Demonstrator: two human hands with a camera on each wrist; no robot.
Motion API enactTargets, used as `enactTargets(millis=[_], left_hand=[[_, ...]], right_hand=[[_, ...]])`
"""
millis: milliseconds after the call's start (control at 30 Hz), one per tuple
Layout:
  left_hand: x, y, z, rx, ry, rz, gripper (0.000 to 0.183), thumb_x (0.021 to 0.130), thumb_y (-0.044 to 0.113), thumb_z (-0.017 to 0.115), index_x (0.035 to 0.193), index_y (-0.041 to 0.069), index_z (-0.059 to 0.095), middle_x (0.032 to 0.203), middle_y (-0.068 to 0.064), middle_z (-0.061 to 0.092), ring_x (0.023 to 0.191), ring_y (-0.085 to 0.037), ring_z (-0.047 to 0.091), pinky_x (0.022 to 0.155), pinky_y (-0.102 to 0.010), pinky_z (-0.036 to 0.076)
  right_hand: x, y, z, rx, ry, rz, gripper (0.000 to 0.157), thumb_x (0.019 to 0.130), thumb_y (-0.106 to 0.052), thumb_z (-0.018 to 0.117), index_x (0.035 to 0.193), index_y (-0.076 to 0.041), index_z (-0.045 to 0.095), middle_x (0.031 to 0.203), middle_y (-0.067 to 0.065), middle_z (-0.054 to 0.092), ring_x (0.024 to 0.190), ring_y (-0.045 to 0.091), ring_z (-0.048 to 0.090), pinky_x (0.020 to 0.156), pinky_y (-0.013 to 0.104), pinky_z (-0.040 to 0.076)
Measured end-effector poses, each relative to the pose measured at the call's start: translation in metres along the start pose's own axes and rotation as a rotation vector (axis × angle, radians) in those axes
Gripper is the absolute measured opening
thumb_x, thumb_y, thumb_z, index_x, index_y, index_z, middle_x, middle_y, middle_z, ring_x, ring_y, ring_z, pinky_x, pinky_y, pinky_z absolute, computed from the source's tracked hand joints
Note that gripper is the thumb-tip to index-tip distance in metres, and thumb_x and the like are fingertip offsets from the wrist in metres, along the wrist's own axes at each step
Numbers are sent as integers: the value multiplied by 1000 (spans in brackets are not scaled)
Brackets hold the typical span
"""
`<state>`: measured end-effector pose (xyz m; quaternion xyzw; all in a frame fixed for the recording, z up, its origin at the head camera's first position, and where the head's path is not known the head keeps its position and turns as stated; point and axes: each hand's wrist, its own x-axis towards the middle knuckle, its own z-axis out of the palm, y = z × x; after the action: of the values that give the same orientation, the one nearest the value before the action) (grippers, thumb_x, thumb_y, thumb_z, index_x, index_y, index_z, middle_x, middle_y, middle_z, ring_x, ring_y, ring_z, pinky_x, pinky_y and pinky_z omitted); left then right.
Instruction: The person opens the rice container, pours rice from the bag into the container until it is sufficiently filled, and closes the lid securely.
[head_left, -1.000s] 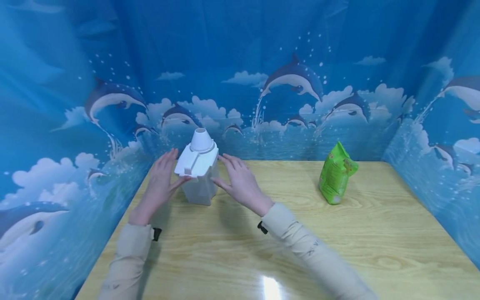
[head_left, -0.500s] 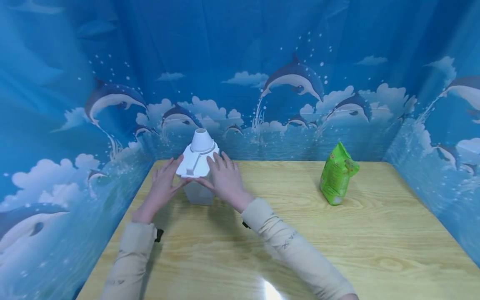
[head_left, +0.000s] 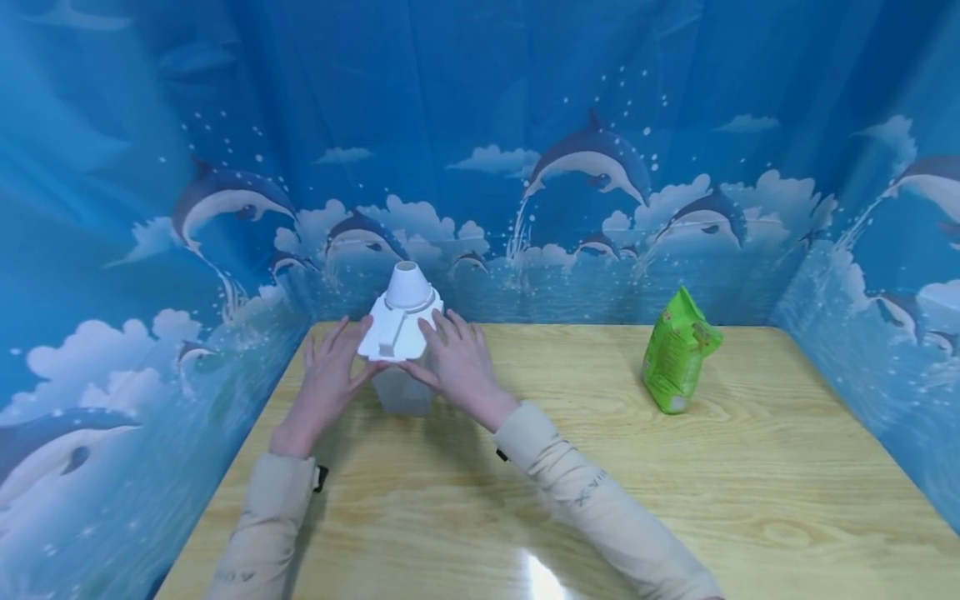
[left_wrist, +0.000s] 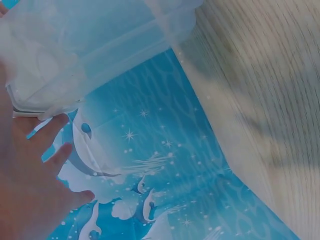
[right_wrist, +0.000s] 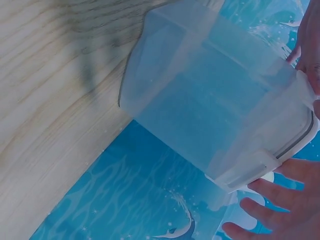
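A translucent plastic container (head_left: 405,396) stands upright at the back left of the table. Its white lid (head_left: 408,337) carries a hollow, cone-shaped white piece (head_left: 408,287). At the lid's left edge my left hand (head_left: 326,379) touches with spread, fairly straight fingers, its thumb at the front edge. My right hand (head_left: 461,362) rests against the lid's right side in much the same way, the two thumbs nearly meeting in front. In the right wrist view, the straight fingers (right_wrist: 267,192) lie by the lid's rim, and the container's see-through wall (right_wrist: 185,95) shows nothing clearly inside.
A green bag (head_left: 678,354) with a folded top stands at the back right of the wooden table (head_left: 675,483). Blue curtains (head_left: 480,125) printed with dolphins hang behind the table and along both sides.
My right hand has come left from beside the container onto the lid's right side, its thumb to the front edge. My left hand has shifted slightly right. The container and green bag stay put.
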<state>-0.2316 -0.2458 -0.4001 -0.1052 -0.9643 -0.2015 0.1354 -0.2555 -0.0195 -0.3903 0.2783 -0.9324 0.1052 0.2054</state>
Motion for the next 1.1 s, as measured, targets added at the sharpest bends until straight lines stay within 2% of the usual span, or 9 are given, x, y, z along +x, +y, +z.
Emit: enactTargets(millis=[233, 600, 867, 1100], left_hand=[[-4, 4, 4, 56, 34, 28, 80, 98, 54, 58, 161, 15, 27, 161, -20, 35, 153, -41, 14, 116, -74, -3], [-6, 9, 7, 68, 69, 59, 80, 98, 52, 61, 159, 11, 30, 158, -21, 38, 152, -42, 18, 116, -75, 3], [-9, 16, 9, 72, 79, 60, 80, 97, 47, 65, 159, 11, 30, 157, -22, 39, 153, -41, 16, 118, -72, 0], [-11, 19, 9, 69, 103, 82, 79, 96, 47, 66, 158, 11, 33, 157, -21, 40, 152, -41, 18, 117, -73, 1]], right_hand=[[-7, 4, -2, 13, 40, -27, 71, 95, -63, 58, 148, -16, 53, 152, 13, 50, 141, 34, 44, 111, 54, 42], [-12, 8, -2, 16, 57, -38, 71, 95, -63, 58, 149, -16, 52, 153, 11, 49, 141, 34, 44, 110, 53, 43], [-16, 11, -4, 37, 42, -31, 71, 95, -61, 59, 149, -15, 51, 154, 13, 47, 141, 35, 44, 111, 54, 42], [-20, 15, -5, 39, 75, -48, 70, 94, -60, 61, 148, -15, 53, 152, 13, 50, 140, 35, 45, 108, 55, 45]])
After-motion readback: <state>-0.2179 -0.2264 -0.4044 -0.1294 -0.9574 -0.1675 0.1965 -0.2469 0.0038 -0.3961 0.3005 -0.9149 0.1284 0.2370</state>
